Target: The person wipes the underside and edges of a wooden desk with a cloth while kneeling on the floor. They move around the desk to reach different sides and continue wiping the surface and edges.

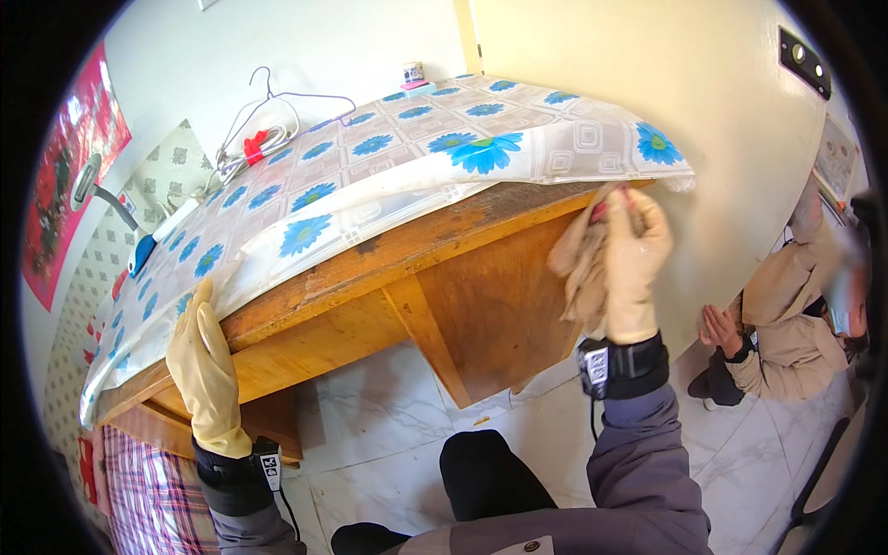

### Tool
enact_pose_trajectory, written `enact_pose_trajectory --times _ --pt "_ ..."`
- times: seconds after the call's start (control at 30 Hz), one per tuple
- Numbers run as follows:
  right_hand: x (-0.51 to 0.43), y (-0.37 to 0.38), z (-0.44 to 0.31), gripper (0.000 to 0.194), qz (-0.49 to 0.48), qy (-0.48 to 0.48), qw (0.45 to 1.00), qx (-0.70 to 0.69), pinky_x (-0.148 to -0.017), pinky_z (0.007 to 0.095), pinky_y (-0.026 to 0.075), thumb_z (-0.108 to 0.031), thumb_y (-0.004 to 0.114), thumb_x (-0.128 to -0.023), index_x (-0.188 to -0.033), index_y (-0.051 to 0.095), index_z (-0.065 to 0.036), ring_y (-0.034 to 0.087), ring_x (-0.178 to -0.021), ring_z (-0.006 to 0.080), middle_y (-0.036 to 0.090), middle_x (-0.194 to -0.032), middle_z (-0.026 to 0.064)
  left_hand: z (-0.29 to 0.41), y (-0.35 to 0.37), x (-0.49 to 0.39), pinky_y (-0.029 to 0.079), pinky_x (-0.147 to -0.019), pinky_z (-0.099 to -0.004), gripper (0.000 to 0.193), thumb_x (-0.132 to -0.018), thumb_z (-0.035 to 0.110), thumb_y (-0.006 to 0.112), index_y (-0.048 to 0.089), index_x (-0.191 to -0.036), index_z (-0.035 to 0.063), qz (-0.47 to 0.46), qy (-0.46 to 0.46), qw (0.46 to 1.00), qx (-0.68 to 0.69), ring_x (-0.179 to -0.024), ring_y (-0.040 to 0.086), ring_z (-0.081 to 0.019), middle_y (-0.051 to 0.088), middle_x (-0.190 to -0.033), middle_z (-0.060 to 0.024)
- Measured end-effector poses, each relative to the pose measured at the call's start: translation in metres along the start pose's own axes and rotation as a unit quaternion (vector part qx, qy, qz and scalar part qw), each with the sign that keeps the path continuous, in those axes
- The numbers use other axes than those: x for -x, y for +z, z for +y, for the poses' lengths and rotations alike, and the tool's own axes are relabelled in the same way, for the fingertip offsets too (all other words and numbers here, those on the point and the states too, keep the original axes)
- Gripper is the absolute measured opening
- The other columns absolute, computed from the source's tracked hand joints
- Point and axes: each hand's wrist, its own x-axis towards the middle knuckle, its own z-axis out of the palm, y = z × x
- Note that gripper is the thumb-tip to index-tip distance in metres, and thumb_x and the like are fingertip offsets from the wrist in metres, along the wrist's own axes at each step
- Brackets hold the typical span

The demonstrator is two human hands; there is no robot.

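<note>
My right hand (635,257), in a pale rubber glove, pinches a crumpled brown cloth (583,270) with a bit of red at its top. The cloth hangs at the right end of a worn wooden desk's front edge (416,243). My left hand (202,368), gloved the same way, lies extended against the left part of that edge. Its fingertips touch a plastic tablecloth (388,166) printed with blue flowers, and it holds nothing. Along the front, the tablecloth is folded back, baring a strip of scuffed wood.
On the desk are wire hangers with a bundled cable (267,142), a small tin (413,71) and a blue desk lamp (142,253). A pale door (701,83) stands by the right end. A person (784,333) is low at the right. Plaid fabric (152,492) lies lower left.
</note>
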Motion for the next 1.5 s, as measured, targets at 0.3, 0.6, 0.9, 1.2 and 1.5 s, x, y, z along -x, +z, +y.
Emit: enact_pose_trajectory --times 0.3,0.6,0.9,1.2,1.5 --pt "0.079 0.061 -0.017 0.018 -0.118 -0.199 0.972 0.035 -0.062 0.0293 0.055 0.005 0.077 -0.085 -0.099 0.071 -0.005 0.070 -0.072 0.0205 0.071 -0.088 0.0115 0.001 0.004 0.002 0.050 -0.102 -0.0390 0.042 -0.113 0.024 0.044 0.067 -0.129 -0.0062 -0.001 -0.033 0.999 0.012 -0.115 0.069 -0.0361 0.071 -0.125 -0.0255" --pt "0.013 0.006 0.014 0.013 -0.060 -0.123 0.991 0.007 -0.069 0.0263 0.057 -0.006 0.080 -0.090 -0.101 0.075 -0.004 0.070 -0.078 0.0110 0.075 -0.091 0.0054 0.000 0.008 0.005 0.046 -0.108 -0.0371 0.047 -0.115 0.027 0.038 0.065 -0.133 -0.0062 -0.001 -0.048 0.998 0.033 -0.122 0.066 -0.0314 0.069 -0.131 -0.0243" --pt "-0.051 -0.039 0.025 0.011 0.122 0.108 0.986 -0.019 -0.055 0.0231 0.050 -0.009 0.078 -0.093 -0.096 0.070 -0.002 0.066 -0.065 0.0080 0.072 -0.079 0.0040 -0.004 0.013 0.007 0.045 -0.110 -0.0370 0.052 -0.115 0.030 0.034 0.067 -0.131 -0.0075 0.005 -0.081 0.996 0.035 -0.120 0.067 -0.0308 0.069 -0.131 -0.0239" --pt "0.088 0.071 -0.032 0.016 -0.145 -0.264 0.953 0.033 -0.054 0.0364 0.053 -0.004 0.077 -0.082 -0.091 0.066 -0.012 0.064 -0.064 0.0256 0.060 -0.074 0.0040 -0.006 0.011 0.005 0.045 -0.111 -0.0362 0.051 -0.115 0.030 0.034 0.066 -0.133 -0.0065 -0.003 -0.045 0.999 0.031 -0.121 0.066 -0.0310 0.069 -0.132 -0.0242" --pt "0.060 0.037 -0.010 0.011 -0.184 -0.115 0.975 -0.046 -0.065 0.0240 0.058 0.007 0.076 -0.089 -0.098 0.072 0.000 0.071 -0.079 0.0106 0.072 -0.089 0.0048 -0.006 0.007 0.008 0.042 -0.112 -0.0368 0.049 -0.115 0.028 0.037 0.064 -0.134 -0.0071 -0.005 -0.080 0.994 0.069 -0.124 0.065 -0.0317 0.068 -0.133 -0.0238"
